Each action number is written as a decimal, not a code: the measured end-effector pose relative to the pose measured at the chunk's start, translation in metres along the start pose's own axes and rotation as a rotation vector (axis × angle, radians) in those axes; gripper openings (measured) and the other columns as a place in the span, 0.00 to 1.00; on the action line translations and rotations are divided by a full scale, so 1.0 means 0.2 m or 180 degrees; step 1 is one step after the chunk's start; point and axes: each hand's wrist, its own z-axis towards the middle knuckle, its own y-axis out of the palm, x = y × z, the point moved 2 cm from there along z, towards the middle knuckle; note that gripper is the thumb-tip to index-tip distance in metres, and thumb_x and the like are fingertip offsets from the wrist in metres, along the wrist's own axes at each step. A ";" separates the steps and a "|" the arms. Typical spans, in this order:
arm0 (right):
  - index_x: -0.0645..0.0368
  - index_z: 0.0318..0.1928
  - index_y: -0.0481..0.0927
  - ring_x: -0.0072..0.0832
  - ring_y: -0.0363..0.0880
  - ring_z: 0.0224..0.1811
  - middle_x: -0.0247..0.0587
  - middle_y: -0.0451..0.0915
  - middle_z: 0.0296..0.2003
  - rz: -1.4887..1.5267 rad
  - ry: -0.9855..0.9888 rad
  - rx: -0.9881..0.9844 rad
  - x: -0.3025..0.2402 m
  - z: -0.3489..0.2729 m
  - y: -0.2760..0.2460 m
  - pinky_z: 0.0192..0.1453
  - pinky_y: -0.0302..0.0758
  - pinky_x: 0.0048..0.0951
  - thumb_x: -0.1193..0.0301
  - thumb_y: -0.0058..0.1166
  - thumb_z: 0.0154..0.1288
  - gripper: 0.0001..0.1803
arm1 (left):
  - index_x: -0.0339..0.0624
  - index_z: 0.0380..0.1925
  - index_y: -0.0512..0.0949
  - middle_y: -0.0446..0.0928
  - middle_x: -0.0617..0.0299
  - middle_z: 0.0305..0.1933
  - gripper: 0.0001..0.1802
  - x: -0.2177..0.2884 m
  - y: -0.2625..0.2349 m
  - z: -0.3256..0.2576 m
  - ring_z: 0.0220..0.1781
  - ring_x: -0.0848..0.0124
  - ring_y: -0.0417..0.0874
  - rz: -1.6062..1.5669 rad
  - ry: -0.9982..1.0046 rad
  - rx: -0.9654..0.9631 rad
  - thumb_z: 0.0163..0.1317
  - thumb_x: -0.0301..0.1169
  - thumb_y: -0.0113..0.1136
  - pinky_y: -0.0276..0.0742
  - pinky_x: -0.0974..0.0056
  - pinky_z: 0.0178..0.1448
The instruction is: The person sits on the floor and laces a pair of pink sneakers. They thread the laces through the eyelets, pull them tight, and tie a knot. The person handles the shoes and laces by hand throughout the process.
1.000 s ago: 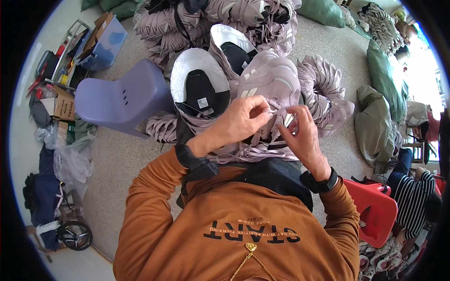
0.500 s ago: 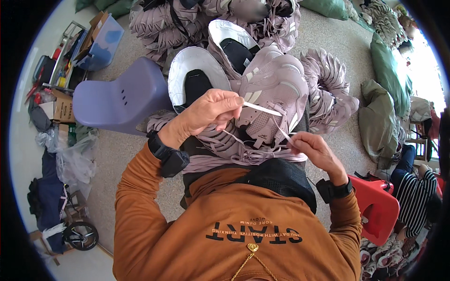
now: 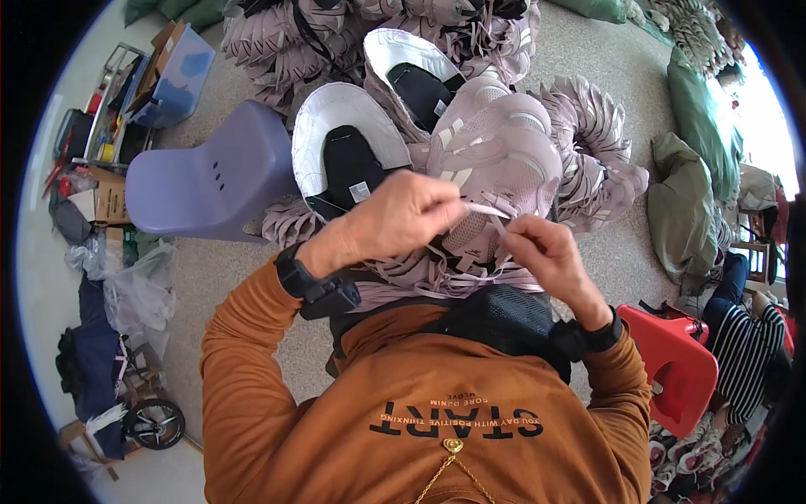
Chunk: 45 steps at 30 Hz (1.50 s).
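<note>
In my left hand [image 3: 401,214] a pale shoelace [image 3: 485,210] is pinched, stretched to the right across the front of a pinkish shoe upper [image 3: 495,160]. My right hand [image 3: 546,252] is closed at the lace near the upper's eyelets, its fingertips on the strand. The mesh upper lies on my lap among others of its kind. Two uppers with white lining and black insides, a nearer one [image 3: 348,143] and a farther one [image 3: 416,76], lie open beside it. Loose pink laces [image 3: 420,281] hang in a bunch near my waist.
A purple plastic chair [image 3: 210,176] stands at my left. Stacked shoe uppers [image 3: 294,59] lie ahead, with a curved row [image 3: 600,143] to the right. Green sacks [image 3: 701,118] rest farther right. A red stool [image 3: 672,361] is by my right elbow, near a person in striped clothing [image 3: 751,344].
My left hand has moved right toward the eyelets, shortening the lace between the hands. My right hand has risen slightly and come closer to the shoe upper.
</note>
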 end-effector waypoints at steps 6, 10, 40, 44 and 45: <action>0.66 0.38 0.77 0.24 0.74 0.25 0.38 0.76 0.23 -0.0286 -0.0187 0.0440 0.13 -0.02 -0.02 0.31 0.71 0.29 0.73 0.53 0.74 0.07 | 0.29 0.28 0.73 0.61 0.59 0.20 0.14 -0.14 0.02 0.03 0.24 0.79 0.61 0.0493 0.0094 0.0358 0.69 0.30 0.59 0.62 0.64 0.26; 0.66 0.35 0.75 0.32 0.75 0.23 0.45 0.76 0.22 -0.0520 -0.0478 0.0470 0.05 0.07 -0.01 0.31 0.72 0.33 0.74 0.53 0.72 0.08 | 0.30 0.29 0.76 0.72 0.42 0.22 0.14 -0.12 0.00 0.02 0.20 0.56 0.73 0.0351 -0.0195 0.0585 0.68 0.32 0.58 0.71 0.56 0.30; 0.65 0.39 0.83 0.32 0.84 0.32 0.40 0.85 0.32 -0.0955 -0.0899 0.0201 -0.19 0.28 -0.05 0.40 0.79 0.32 0.70 0.61 0.67 0.09 | 0.34 0.35 0.79 0.78 0.58 0.27 0.13 0.14 0.20 -0.15 0.30 0.72 0.78 -0.0544 0.0069 -0.0522 0.75 0.33 0.55 0.73 0.62 0.36; 0.64 0.50 0.80 0.26 0.83 0.38 0.35 0.84 0.35 0.1208 -0.0729 -0.0210 -0.36 0.26 -0.14 0.47 0.80 0.29 0.71 0.55 0.73 0.11 | 0.36 0.30 0.78 0.74 0.70 0.26 0.17 -0.01 -0.02 -0.12 0.30 0.82 0.69 -0.0780 -0.0130 0.0041 0.76 0.37 0.56 0.68 0.69 0.34; 0.63 0.53 0.78 0.26 0.83 0.39 0.36 0.84 0.36 0.1491 -0.1033 -0.0231 -0.43 0.26 -0.20 0.49 0.80 0.29 0.72 0.53 0.75 0.12 | 0.36 0.28 0.78 0.72 0.72 0.25 0.18 -0.05 -0.07 -0.10 0.29 0.82 0.68 -0.0661 -0.0156 0.0187 0.76 0.37 0.56 0.66 0.70 0.32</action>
